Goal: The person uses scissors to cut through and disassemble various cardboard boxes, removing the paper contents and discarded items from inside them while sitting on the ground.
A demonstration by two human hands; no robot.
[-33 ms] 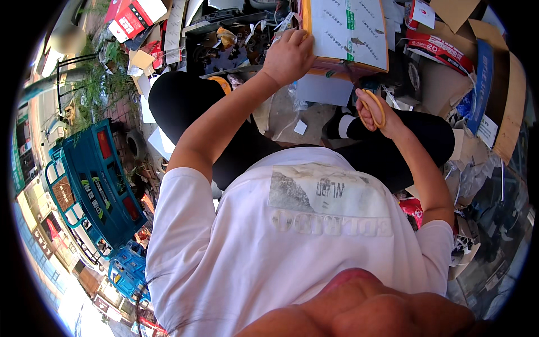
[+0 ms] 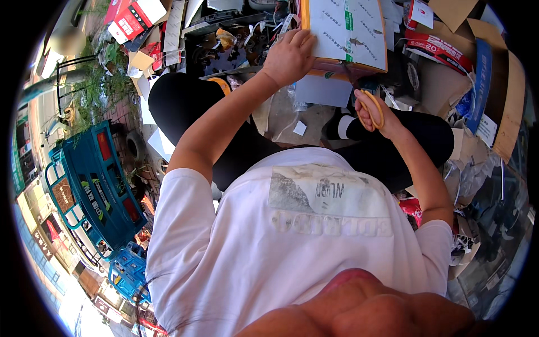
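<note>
A cardboard box [image 2: 348, 31] with a white printed top, orange edges and a green strip of tape stands in front of my legs. My left hand [image 2: 287, 59] presses on its left side, fingers bent over the near left corner and gripping it. In my right hand [image 2: 377, 115] is a pair of scissors [image 2: 370, 101] with yellow-orange loop handles, my fingers wrapped round them. Their dark blades point up and left and meet the lower near edge of the box. Shadow there hides whether the tips are inside the box.
Left of the box lies an open dark tray [image 2: 224, 53] of small dark parts. Opened cardboard cartons [image 2: 449, 84] crowd the right side. A loose white paper piece [image 2: 300, 128] lies on the floor between my legs. Farther left stands a teal cargo vehicle [image 2: 98, 188].
</note>
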